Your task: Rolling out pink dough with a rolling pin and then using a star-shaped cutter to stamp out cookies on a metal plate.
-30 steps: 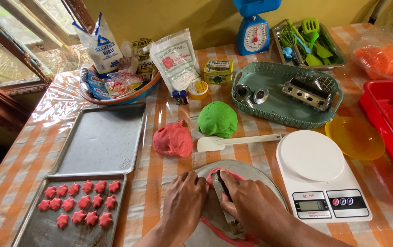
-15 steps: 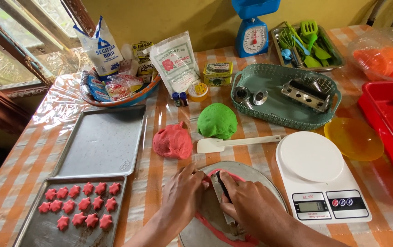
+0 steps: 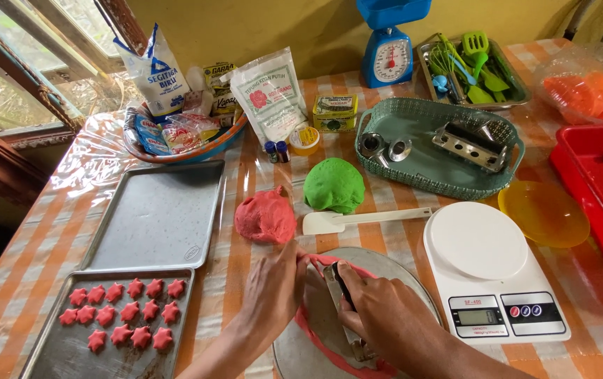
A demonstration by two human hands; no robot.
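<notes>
Both hands worked the near round tray [image 3: 414,274]: left hand [image 3: 273,295] flat on pink dough [image 3: 315,337], right hand [image 3: 386,316] clamped on a scraper [image 3: 336,284], best kept low.

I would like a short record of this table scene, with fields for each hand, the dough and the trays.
left hand: rests on the edge of the red dough sheet on the round metal plate
right hand: grip closed on a metal scraper, pressed to the same sheet
dough balls: red one, green one, apart, behind the plate
near tray: red star pieces in rows
far tray: no pieces on it
digital scale: right of the plate
</notes>
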